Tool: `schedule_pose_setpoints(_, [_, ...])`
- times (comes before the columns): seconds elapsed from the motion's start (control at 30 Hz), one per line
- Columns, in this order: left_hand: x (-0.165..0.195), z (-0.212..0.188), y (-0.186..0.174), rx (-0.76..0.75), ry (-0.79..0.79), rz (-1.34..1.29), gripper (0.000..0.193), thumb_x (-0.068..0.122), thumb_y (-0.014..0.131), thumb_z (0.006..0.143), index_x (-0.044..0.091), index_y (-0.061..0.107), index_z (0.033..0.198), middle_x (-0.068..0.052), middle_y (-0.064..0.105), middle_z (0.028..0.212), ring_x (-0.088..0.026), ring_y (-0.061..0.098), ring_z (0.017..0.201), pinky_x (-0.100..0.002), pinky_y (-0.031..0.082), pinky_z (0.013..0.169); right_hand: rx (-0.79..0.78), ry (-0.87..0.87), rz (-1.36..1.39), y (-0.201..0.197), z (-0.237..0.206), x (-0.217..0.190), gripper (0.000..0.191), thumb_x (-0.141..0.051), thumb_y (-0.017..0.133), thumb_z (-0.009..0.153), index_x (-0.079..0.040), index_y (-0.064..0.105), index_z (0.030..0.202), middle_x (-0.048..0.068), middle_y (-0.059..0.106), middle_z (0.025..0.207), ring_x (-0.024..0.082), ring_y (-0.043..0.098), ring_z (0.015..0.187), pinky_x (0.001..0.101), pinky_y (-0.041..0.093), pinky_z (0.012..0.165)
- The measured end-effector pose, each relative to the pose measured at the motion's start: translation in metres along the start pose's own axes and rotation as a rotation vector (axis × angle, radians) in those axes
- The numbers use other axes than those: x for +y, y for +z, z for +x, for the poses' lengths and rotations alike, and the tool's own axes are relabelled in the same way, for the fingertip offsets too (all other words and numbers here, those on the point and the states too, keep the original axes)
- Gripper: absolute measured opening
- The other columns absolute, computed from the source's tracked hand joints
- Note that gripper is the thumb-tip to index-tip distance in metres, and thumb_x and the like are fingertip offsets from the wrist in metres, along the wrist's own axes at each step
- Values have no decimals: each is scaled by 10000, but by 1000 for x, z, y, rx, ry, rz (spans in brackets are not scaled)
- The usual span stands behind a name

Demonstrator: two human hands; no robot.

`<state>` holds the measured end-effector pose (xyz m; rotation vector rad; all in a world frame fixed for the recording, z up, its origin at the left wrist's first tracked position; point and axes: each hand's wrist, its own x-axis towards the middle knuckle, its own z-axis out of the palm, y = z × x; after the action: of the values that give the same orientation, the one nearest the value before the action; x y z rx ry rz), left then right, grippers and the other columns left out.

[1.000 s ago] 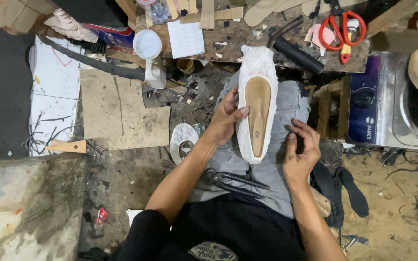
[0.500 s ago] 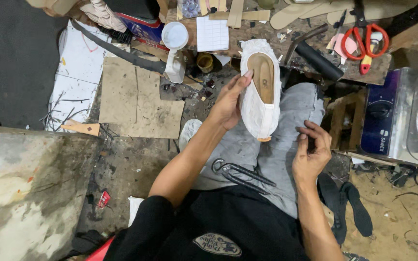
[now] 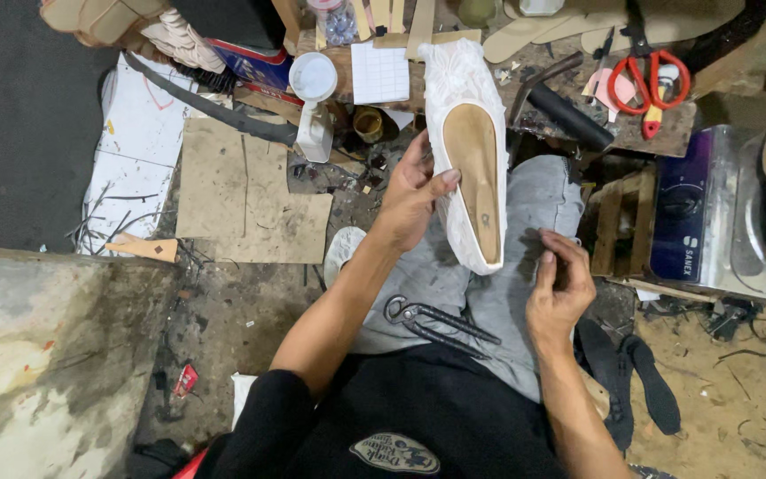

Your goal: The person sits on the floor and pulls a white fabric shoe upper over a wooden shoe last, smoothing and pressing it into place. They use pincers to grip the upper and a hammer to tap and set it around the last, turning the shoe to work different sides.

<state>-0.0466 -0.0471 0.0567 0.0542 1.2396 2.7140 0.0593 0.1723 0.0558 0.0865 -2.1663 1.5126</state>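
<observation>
1. Across our lap, on the grey trousers [image 3: 525, 222], we hold a white shoe upper on its last [image 3: 467, 142], sole side up, with the tan insole [image 3: 474, 177] facing us; its toe points away from us toward the cluttered workbench [image 3: 649, 133] and its heel points back toward us.
2. Beside that shoe's left edge, our left hand [image 3: 414, 191] grips it: the thumb lies along the near side and the fingertips [image 3: 449, 177] curl over the rim, touching the white material just beside the insole.
3. Below and to the right of the heel, our right hand [image 3: 560, 284] is apart from the shoe, its fingers pinched narrowly together; whether they hold something small we cannot tell.
4. On our thigh, between the two forearms, lie dark lasting pincers [image 3: 436, 321], touched by neither hand.
5. On the floor to our left lies a flat cardboard sheet [image 3: 241, 191].
6. On the workbench, well apart from our hands, lie red-handled scissors [image 3: 644, 80].
7. Near the shoe's toe stands a white spray bottle [image 3: 314, 133].
</observation>
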Motion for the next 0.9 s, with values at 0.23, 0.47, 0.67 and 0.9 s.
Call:
schedule_pose_setpoints(0.23, [-10,-22,30,-11,272,263,840,-43,786,880,-4,329,1585,-113,544,1483,-191,543,1364,-341,439,1184,-106,39,232,10,-14,-9,509,-174,638,1040,49,470,1465,205,582,1421,241,576,1317,346,452,1135])
schedule_pose_setpoints(0.47, [17,-36,38,-19,252,379,562,76,687,1069,3,442,1568,-60,571,1319,-138,570,1196,-296,490,1037,-89,760,1197,1,-14,29,631,-378,599,1030,29,497,1502,164,602,1455,307,622,1284,437,530,1069])
schedule_pose_setpoints(0.67, [27,-13,61,-28,50,4,469,66,725,963,29,533,1389,-49,658,1247,-116,641,1098,-299,531,972,-256,1029,1498,16,-49,50,531,-394,542,1028,-82,519,1458,191,649,1362,377,682,1116,537,594,761])
schedule_pose_setpoints(0.9, [40,-9,61,28,180,230,386,88,763,958,-35,616,1293,-66,714,1160,-108,672,1009,-294,561,931,-547,777,820,16,-50,65,436,-329,523,1051,29,628,1276,234,725,1108,351,723,955,448,617,813])
